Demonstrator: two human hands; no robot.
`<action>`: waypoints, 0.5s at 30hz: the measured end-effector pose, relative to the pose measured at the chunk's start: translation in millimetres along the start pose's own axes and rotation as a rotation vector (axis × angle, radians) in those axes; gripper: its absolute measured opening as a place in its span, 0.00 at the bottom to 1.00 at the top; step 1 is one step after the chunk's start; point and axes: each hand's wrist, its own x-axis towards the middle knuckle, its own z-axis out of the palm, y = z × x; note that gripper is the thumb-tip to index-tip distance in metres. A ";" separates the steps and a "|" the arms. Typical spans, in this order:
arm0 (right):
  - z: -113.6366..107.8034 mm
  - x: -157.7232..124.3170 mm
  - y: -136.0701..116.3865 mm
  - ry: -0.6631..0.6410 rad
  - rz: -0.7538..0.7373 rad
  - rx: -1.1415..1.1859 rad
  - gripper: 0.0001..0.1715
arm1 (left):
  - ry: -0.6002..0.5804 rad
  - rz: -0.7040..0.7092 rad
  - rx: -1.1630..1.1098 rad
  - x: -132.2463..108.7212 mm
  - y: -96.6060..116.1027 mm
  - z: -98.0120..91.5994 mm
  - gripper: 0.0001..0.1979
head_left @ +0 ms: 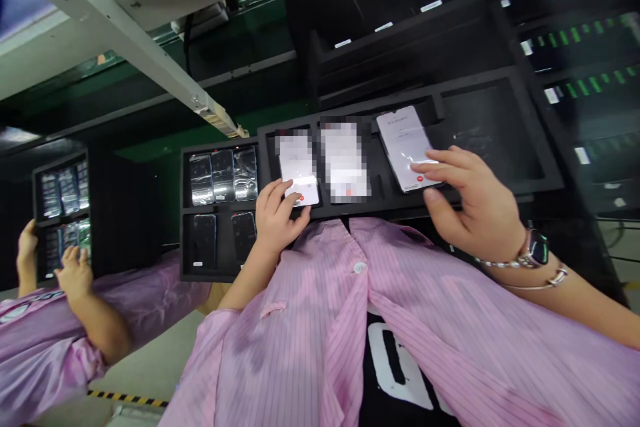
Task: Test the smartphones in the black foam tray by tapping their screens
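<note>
Over the long black tray (493, 130), bending the fingers of the left hand (276, 217) across the lower end of the left phone (299, 163); cannot tell whether gripping it or merely touching. Spreading the right hand (473, 201), thumb apart from fingers, at the lower screen of the right phone (401, 140), with the middle phone (345, 160) lit between and all three lying in the tray.

Factory workplace — phone trays (225, 207), matching pink shirts (320, 300), hazard-striped tape (127, 398)
</note>
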 end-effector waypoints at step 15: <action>26.7 -20.2 9.8 -0.152 -0.013 -0.244 0.45 | -0.026 -0.048 0.001 0.9 2.3 2.7 0.12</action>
